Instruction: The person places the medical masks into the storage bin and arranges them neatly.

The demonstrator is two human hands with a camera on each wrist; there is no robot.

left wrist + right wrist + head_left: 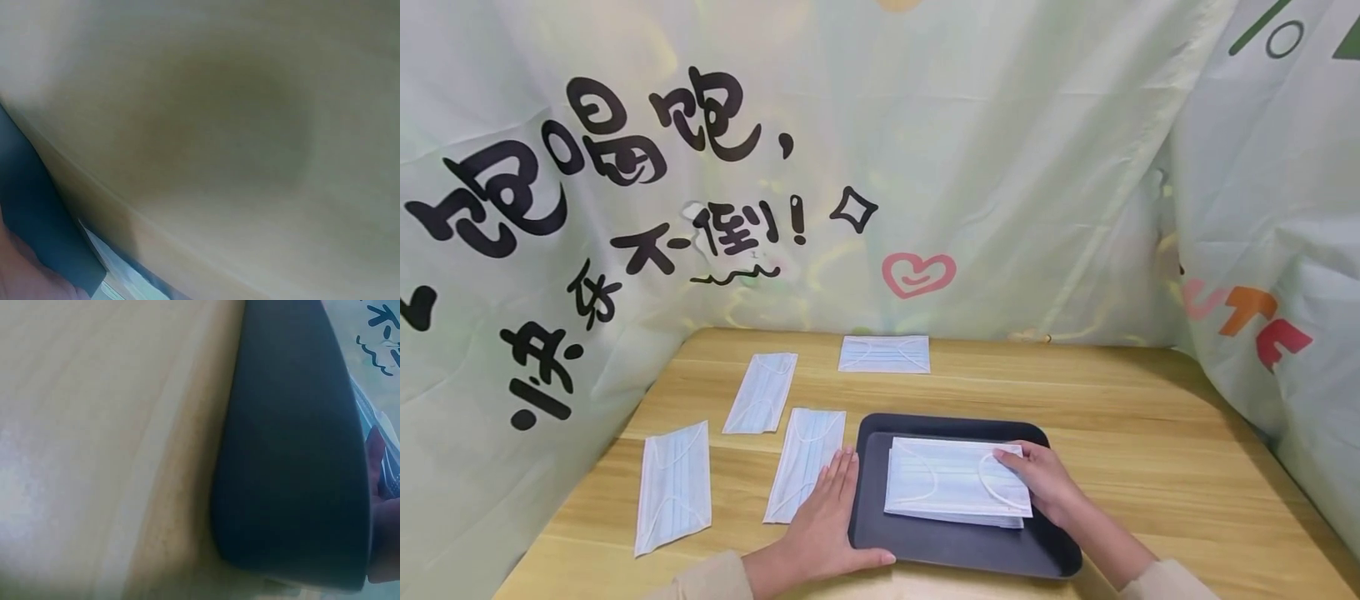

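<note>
A stack of pale blue face masks [951, 475] lies inside a dark grey tray [970, 554]. My right hand [1045, 479] pinches the right edge of the top mask, thumb on its upper side near the white ear loop. That mask sits slightly askew over the ones beneath. With straight fingers and the thumb spread, my left hand [820, 521] rests against the tray's left edge. Its fingertips overlap a loose mask [805, 454] beside the tray. The right wrist view shows the tray's outer wall [294, 456] in front of part of the right hand [382, 519].
More loose masks lie on the wooden table [1157, 450]: one at the far left [673, 487], another mask [762, 392] behind it, and a mask [883, 354] near the back edge. A printed curtain [1037, 167] hangs around the table's back and sides.
</note>
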